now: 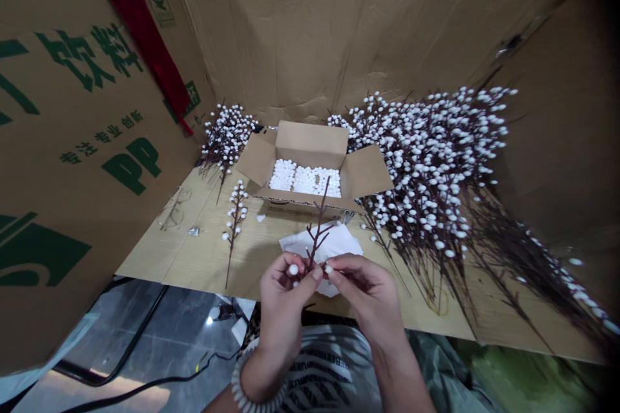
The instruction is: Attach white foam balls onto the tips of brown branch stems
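My left hand [283, 287] pinches the lower stem of a dark bare twig [317, 226] that rises upright in front of me; a white bead [293, 269] sits by its fingers. My right hand [361, 284] is closed in a pinch on another small white bead [329, 268], held against a side branch of the twig. Behind the hands lies a white paper or cloth [334, 240]. Further back stands an open cardboard box [368, 171] filled with white beads [305, 179].
One finished beaded branch [235, 219] lies on the cardboard tabletop [203, 258] to the left. A small bunch [227, 132] stands at the back left, and a large pile of beaded branches [431, 161] fills the right. Cardboard walls surround the table. Cables run on the floor.
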`<state>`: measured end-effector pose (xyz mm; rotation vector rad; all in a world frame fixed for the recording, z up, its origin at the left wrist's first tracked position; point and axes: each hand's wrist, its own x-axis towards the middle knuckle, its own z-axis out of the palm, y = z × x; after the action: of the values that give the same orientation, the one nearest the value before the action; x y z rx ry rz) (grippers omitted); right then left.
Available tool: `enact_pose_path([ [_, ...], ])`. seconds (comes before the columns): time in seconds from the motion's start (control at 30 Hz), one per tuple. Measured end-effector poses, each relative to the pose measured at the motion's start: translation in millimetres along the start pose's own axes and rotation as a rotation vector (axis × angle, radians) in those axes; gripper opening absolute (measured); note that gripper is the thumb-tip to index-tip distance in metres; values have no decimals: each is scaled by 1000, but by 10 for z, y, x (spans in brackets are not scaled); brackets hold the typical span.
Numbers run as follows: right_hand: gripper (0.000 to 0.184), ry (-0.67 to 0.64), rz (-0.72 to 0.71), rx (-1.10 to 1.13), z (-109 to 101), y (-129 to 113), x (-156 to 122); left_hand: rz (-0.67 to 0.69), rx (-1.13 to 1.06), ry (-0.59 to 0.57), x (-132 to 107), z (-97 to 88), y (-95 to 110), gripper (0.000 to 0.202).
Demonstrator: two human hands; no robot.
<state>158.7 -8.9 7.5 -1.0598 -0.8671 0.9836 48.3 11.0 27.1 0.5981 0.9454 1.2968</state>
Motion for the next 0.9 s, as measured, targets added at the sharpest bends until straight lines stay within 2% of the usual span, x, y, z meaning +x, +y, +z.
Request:
enact_pose_path([
  [0.1,12,36,45,40,-2,29,-3,-16,-4,-15,-2,-13,11,25],
  [0.33,3,-9,-30,-8,-32,61,11,-10,-5,-13,7,-24,17,25],
  [0.5,5,-15,-84,-7,-6,50,22,-23,-9,-11,14,4,4,26],
  [0.6,4,-28,-58,-35,-4,45,7,-37,-22,2,27,4,10,27],
  [0.7,15,-22,-46,-88,-65,-17,29,-68,-51,30,58,-21,46,32],
  [0.77,18,69,-143,-149,-130,-124,137,-84,-72,54,79,-46,82,34],
  [0.83,14,172,-290,-284,-181,-278,366,-96,-83,70,90,-67,119,35],
  [0.9,16,142,-427,-501,-185,-440,713,-110,-83,74,85,-79,147,34],
])
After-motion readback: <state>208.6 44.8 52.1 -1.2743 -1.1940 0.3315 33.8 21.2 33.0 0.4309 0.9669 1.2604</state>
